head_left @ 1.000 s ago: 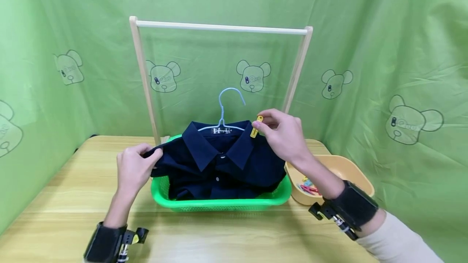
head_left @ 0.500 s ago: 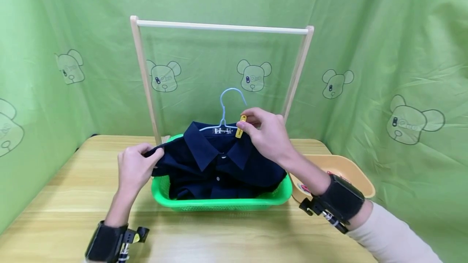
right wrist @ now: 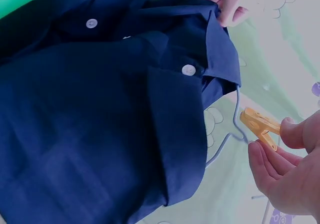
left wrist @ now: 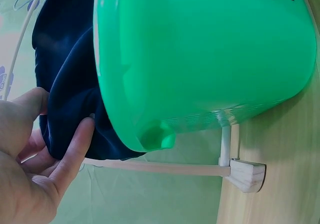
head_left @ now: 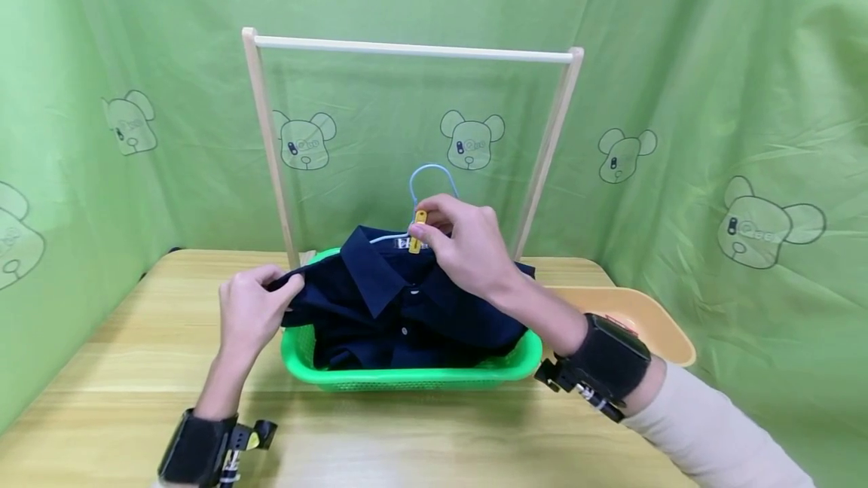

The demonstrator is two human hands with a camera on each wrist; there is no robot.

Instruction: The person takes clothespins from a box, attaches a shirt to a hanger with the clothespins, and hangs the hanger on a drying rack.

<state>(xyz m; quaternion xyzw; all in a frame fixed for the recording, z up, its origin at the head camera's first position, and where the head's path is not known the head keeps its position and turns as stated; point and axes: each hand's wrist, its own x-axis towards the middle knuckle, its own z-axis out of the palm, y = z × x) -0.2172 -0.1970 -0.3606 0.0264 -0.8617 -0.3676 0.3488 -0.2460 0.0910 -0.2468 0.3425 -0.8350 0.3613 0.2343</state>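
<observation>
A dark navy button-up shirt on a light-blue wire hanger lies in a green basket. My left hand pinches the shirt at its left shoulder; in the left wrist view, fingers and thumb grip the fabric beside the basket wall. My right hand holds a yellow clothespin between thumb and fingers, in front of the hanger's neck above the collar. From the right wrist view, the clothespin is pinched at its handles, close to the hanger wire. The hand hides part of the collar's right side.
Behind the basket stands a wooden rack with a white crossbar. An orange tray is to the right, partly covered by the right forearm. Green curtains enclose the wooden table.
My right hand has carried the yellow clothespin leftward, from the right collar side to the hanger's neck. The left hand keeps its grip on the shirt and has barely moved.
</observation>
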